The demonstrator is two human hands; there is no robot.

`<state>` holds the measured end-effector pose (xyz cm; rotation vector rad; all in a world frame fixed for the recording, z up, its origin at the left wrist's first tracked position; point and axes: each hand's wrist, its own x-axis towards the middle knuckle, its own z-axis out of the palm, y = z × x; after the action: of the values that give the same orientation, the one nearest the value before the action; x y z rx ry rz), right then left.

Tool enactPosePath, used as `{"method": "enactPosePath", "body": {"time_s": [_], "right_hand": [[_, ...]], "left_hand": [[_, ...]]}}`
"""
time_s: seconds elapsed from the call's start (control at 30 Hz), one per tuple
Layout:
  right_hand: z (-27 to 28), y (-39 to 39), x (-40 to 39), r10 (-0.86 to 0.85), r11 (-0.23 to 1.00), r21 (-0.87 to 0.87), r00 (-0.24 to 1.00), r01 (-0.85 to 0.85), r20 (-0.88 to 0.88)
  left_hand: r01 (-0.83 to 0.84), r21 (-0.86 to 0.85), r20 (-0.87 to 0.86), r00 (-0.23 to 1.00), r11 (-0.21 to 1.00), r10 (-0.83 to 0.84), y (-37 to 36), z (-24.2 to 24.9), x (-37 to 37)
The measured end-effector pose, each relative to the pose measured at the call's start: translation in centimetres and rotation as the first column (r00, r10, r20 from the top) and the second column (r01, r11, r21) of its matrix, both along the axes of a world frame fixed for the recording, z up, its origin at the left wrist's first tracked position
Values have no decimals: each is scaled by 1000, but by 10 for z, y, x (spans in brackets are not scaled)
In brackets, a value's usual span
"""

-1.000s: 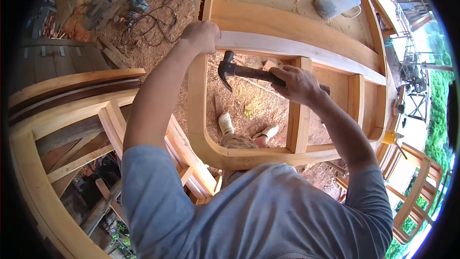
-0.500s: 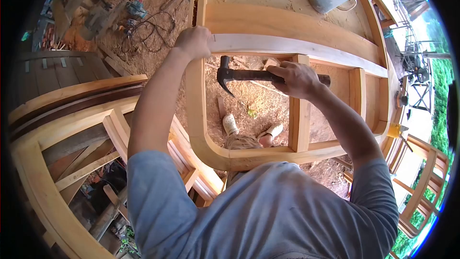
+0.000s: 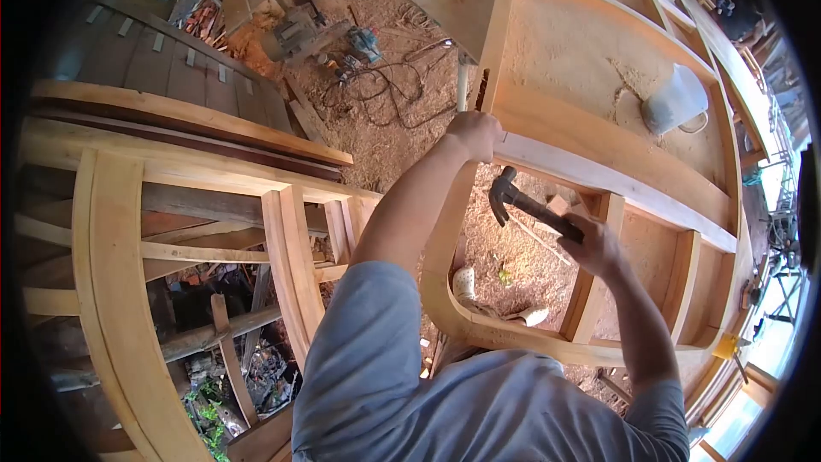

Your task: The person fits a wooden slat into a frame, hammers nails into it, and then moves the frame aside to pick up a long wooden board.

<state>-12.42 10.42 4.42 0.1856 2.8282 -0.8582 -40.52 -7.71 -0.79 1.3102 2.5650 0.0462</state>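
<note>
A claw hammer (image 3: 544, 210) is in my right hand (image 3: 592, 244), whose fingers are wrapped round the handle. Its black head points up and left, over the opening of a large wooden frame (image 3: 448, 298). My left hand (image 3: 475, 134) is closed over the frame's left side, where a pale crossbar (image 3: 599, 173) meets it. A slot shows in the side piece just above that hand. The hammer head hangs below the crossbar, seemingly apart from it.
A translucent bucket (image 3: 676, 101) lies tipped on the sawdust-covered panel. Other wooden frames (image 3: 115, 231) stand at left. A power tool (image 3: 363, 43) and tangled cord (image 3: 380, 90) lie on the shavings-strewn ground. A yellow-handled tool (image 3: 727, 346) is at right.
My view has swung left, so the frame and hands sit further right. The hammer has tilted from nearly level to a slant, head up. My left hand keeps its place on the frame.
</note>
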Motion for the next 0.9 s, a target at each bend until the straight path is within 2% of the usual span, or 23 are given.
{"method": "enactPosePath", "body": {"time_s": [0.03, 0.1, 0.13, 0.17, 0.2, 0.27, 0.3, 0.33, 0.4, 0.43, 0.47, 0.53, 0.57, 0.6, 0.67, 0.73, 0.77, 0.8, 0.83, 0.9], "right_hand": [[-7, -7, 12, -108, 991, -87, 993, 104, -44], [6, -21, 21, -218, 962, -155, 974, 225, 59], [17, -26, 23, -270, 945, -164, 958, 282, 93], [31, -32, 25, -273, 933, -234, 961, 273, 33], [47, -37, 25, -284, 916, -302, 958, 263, -28], [78, -48, 21, -284, 871, -467, 933, 154, -222], [86, -52, 19, -294, 826, -554, 919, 106, -263], [84, -53, 20, -302, 828, -548, 917, 118, -259], [67, -54, 22, -391, 477, -859, 920, 186, -18], [46, -51, 27, -411, 649, -732, 905, 205, -111], [44, -53, 31, -453, 687, -659, 889, 306, -60], [43, -47, 46, -426, 820, -429, 905, 380, -14], [42, -47, 51, -431, 816, -430, 902, 387, -6], [41, -48, 56, -434, 825, -400, 901, 399, 3], [42, -45, 58, -437, 834, -369, 899, 410, 11], [46, -45, 52, -404, 819, -444, 915, 363, 1], [53, -47, 45, -401, 820, -445, 916, 360, 3], [64, -51, 36, -384, 837, -451, 920, 311, -78], [73, -55, 27, -366, 853, -451, 917, 262, -160], [85, -61, 10, -344, 889, -388, 915, 244, -213]], "left_hand": [[3, 8, -1, 1000, 1000, -3, -1, -5, -3], [-121, 225, 129, 987, 967, 94, -3, -20, -1], [-114, 244, 65, 993, 963, 101, -3, -22, 6], [-104, 261, 8, 994, 960, 106, -8, -17, 16], [-141, 388, 2, 988, 911, 152, -16, -26, 19], [-297, 381, 27, 950, 876, 310, -21, -20, 37], [-373, 375, 14, 918, 849, 397, -20, -18, 43], [-366, 378, 22, 922, 850, 387, -18, -15, 49], [-529, 272, 75, 844, 804, 530, -18, -9, 52], [-543, 242, 99, 838, 804, 536, -18, -10, 50], [-539, 250, 100, 841, 804, 532, -21, -7, 50], [-513, 157, 119, 858, 844, 500, -31, 4, 51], [-576, 158, 447, 766, 802, 462, -46, 21, 45], [-570, 148, 450, 766, 808, 458, -56, 13, 37], [-828, 201, 628, 519, 524, 580, -67, -10, 15], [-801, 212, 607, 557, 560, 567, -65, -31, 0], [-847, 211, 711, 475, 488, 518, -59, -58, -10], [-888, 200, 802, 391, 414, 452, -55, -61, -12], [-888, 201, 802, 392, 413, 452, -53, -65, -10], [-866, 95, 886, 299, 490, 356, -43, -46, 10]]}}
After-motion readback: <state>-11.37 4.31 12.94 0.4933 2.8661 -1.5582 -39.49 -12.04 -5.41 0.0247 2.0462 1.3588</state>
